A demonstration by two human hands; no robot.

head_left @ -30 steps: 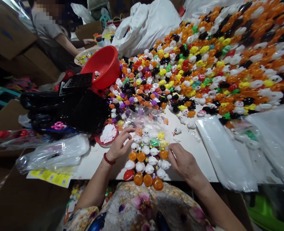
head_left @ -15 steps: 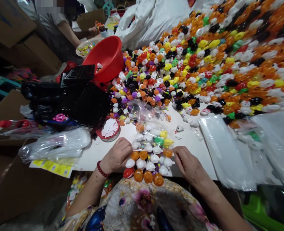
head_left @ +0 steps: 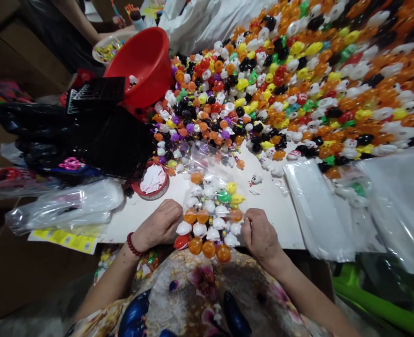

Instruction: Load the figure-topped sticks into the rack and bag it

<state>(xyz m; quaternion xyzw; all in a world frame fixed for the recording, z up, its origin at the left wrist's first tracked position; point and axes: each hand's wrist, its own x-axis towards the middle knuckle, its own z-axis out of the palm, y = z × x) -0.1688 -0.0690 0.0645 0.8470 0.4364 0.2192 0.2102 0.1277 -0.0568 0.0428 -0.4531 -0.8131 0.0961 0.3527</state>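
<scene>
A clear plastic bag [head_left: 212, 168] lies on the white tabletop in front of me, with white, yellow, green and orange plastic toys inside it. Its mouth edge runs across between my two hands. The nearer rows of toys [head_left: 199, 229], white, orange and one red, stick out of the bag toward my body. At the left edge, my left hand [head_left: 164, 220] is closed on the bag, a dark red bead bracelet at its wrist. My right hand [head_left: 260, 233] is closed at the opposite edge, thumb against curled fingers. The fingertips of both hands are partly hidden.
Behind the bag spreads a large heap of small toys [head_left: 298, 89]. To the left are a red basin [head_left: 140, 65], a red basket of paper slips [head_left: 153, 180] and black plastic [head_left: 112, 145]. Flat clear bags [head_left: 317, 210] lie right. Another person's arm [head_left: 76, 18] shows upper left.
The view has shifted, so most things sit further left and higher in the picture. My right hand has curled more tightly at the bag's right edge. The toys keep their rows.
</scene>
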